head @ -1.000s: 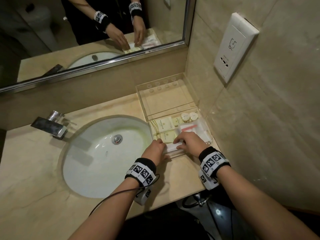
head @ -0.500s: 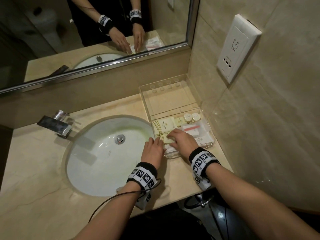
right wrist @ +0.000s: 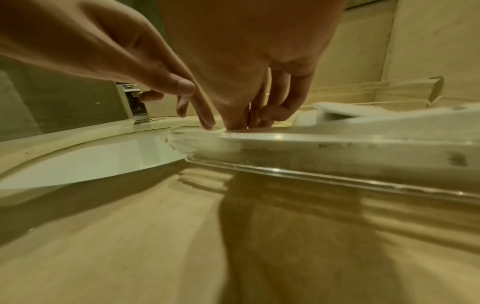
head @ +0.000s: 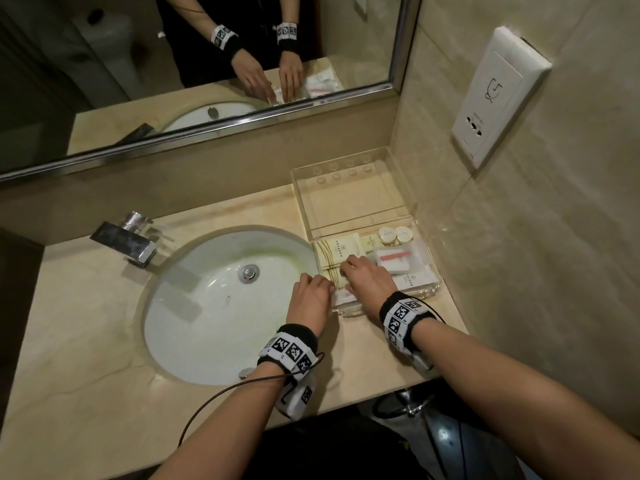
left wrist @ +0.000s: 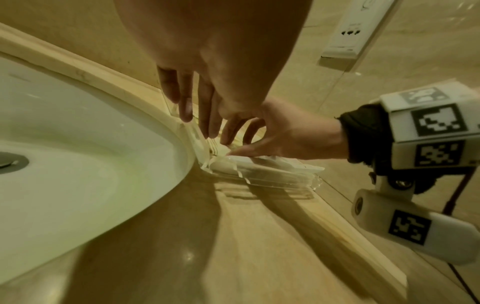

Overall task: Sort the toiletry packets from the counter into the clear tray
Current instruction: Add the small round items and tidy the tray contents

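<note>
On the worktop, both hands are reaching into the clear tray's near compartment, the right hand pinching a cream packet with unreadable printing, the left hand touching packets with straight fingers.

One clear tray, two small round bottles, two hands, and maybe six packets, some hidden under fingers.
</note>
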Demonstrator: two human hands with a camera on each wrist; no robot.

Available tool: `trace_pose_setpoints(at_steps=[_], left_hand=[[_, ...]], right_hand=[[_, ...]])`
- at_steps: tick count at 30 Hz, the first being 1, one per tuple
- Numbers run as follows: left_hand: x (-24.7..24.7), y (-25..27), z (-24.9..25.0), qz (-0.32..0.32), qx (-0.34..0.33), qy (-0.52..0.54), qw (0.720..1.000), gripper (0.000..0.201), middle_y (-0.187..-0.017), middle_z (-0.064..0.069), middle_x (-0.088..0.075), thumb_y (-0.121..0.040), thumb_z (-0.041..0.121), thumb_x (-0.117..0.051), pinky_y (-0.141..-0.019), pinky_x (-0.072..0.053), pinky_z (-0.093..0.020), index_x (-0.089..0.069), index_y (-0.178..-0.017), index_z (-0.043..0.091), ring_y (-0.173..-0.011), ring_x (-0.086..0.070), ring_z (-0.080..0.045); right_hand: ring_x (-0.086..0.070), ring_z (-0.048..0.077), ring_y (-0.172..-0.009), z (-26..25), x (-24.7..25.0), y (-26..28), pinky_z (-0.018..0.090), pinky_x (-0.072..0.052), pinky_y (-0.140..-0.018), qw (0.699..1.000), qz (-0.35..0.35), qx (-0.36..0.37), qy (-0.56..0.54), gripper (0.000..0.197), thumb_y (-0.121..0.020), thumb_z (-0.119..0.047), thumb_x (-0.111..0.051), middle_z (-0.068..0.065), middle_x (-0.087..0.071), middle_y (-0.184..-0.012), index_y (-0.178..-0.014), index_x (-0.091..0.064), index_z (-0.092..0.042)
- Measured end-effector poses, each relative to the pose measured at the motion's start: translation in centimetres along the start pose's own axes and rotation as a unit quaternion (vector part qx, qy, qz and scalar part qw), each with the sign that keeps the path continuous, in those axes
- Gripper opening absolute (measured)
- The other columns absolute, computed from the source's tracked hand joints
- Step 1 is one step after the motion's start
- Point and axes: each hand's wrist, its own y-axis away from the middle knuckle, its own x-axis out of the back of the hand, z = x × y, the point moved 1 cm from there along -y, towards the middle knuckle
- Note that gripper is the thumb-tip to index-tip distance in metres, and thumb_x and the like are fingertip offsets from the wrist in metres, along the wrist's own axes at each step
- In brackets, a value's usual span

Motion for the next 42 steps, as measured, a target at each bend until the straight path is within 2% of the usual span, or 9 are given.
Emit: trace_pose_setpoints(at_steps=[5,9,14,18,21,24,34,39,42], left_hand=[[0.1,-0.2,-0.5,0.029,0.012,0.037,0.999,0.026,-0.114,0.002,-0.065,-0.096,0.015,-0.046,-0.086,-0.037,-0.029,-0.066,-0.113,0.016,-0.1,-0.045,-0.022],[0.2,-0.4,-0.6,0.02,0.0,0.029,0.999,0.028,-0.119,0.002,-0.063,-0.098,0.016,-0.043,-0.087,-0.038,-0.031,-0.066,-0.115,0.016,-0.102,-0.046,-0.024],[-0.1,-0.7,-0.4,0.005,-0.021,-0.018,1.0,0.027,-0.129,0.001,-0.057,-0.095,0.011,-0.049,-0.088,-0.041,-0.033,-0.063,-0.117,0.017,-0.107,-0.047,-0.026],[0.0,-1.3,-0.1,0.008,-0.039,-0.038,0.998,0.041,-0.139,-0.006,-0.05,-0.087,0.004,-0.059,-0.092,-0.045,-0.035,-0.056,-0.126,0.014,-0.123,-0.048,-0.03],[0.0,-2.1,0.3,-0.037,-0.067,-0.044,0.996,0.051,-0.158,-0.009,-0.024,-0.096,0.009,-0.044,-0.116,-0.026,-0.038,-0.034,-0.146,0.016,-0.147,-0.019,-0.028],[0.0,-2.8,0.2,-0.102,-0.085,-0.081,0.988,0.053,-0.162,-0.008,-0.003,-0.101,0.017,-0.034,-0.122,-0.009,-0.038,-0.019,-0.152,0.019,-0.15,-0.001,-0.025],[-0.6,-4.5,0.5,-0.082,-0.085,-0.048,0.992,0.048,-0.161,-0.007,-0.013,-0.101,0.021,-0.037,-0.121,-0.017,-0.036,-0.03,-0.149,0.018,-0.149,-0.01,-0.024],[-0.3,-4.6,1.0,-0.054,-0.083,-0.049,0.994,0.038,-0.159,-0.008,-0.021,-0.102,0.025,-0.034,-0.119,-0.021,-0.037,-0.05,-0.136,0.019,-0.148,-0.016,-0.027],[-0.3,-4.7,0.8,-0.063,-0.076,-0.052,0.994,0.037,-0.16,-0.007,-0.018,-0.101,0.02,-0.037,-0.119,-0.021,-0.036,-0.049,-0.136,0.018,-0.148,-0.015,-0.026]], right_hand=[[-0.058,0.025,-0.094,-0.3,0.1,0.1,0.035,-0.049,-0.067,1.0,0.001,0.019,0.01,0.027,-0.084,0.007,-0.058,0.005,-0.059,-0.106,-0.104,-0.057,-0.011],[-0.058,0.023,-0.086,0.0,-0.1,0.0,0.031,-0.04,-0.061,1.0,0.004,0.016,-0.014,0.01,-0.092,-0.006,-0.055,0.002,-0.059,-0.096,-0.093,-0.06,-0.014],[-0.058,0.02,-0.09,0.6,0.2,0.1,0.034,-0.05,-0.071,0.997,0.013,0.011,-0.077,0.009,-0.093,-0.021,-0.059,0.0,-0.062,-0.098,-0.094,-0.065,-0.015],[-0.057,0.017,-0.09,1.5,0.2,0.4,0.033,-0.052,-0.074,0.987,0.086,-0.028,-0.13,0.016,-0.087,-0.029,-0.068,-0.002,-0.063,-0.098,-0.097,-0.065,-0.017],[-0.056,0.017,-0.098,2.5,0.4,0.9,0.033,-0.051,-0.083,0.984,0.131,-0.044,-0.115,0.023,-0.086,-0.023,-0.07,-0.001,-0.063,-0.107,-0.107,-0.062,-0.017],[-0.055,0.017,-0.105,3.9,0.6,1.4,0.033,-0.048,-0.09,0.976,0.168,-0.086,-0.113,0.034,-0.083,-0.022,-0.072,-0.001,-0.06,-0.114,-0.113,-0.058,-0.017],[-0.056,0.021,-0.105,5.8,-0.5,2.3,0.036,-0.049,-0.084,0.972,0.154,-0.132,-0.121,0.026,-0.091,-0.031,-0.062,0.001,-0.064,-0.115,-0.112,-0.063,-0.016],[-0.055,0.022,-0.11,5.0,0.3,0.5,0.036,-0.045,-0.091,0.976,0.138,-0.098,-0.136,0.035,-0.082,-0.015,-0.071,-0.001,-0.063,-0.119,-0.115,-0.062,-0.019],[-0.055,0.023,-0.112,4.4,0.4,-0.8,0.035,-0.046,-0.094,0.983,0.109,-0.073,-0.131,0.042,-0.078,-0.009,-0.074,0.001,-0.061,-0.124,-0.117,-0.062,-0.017]])
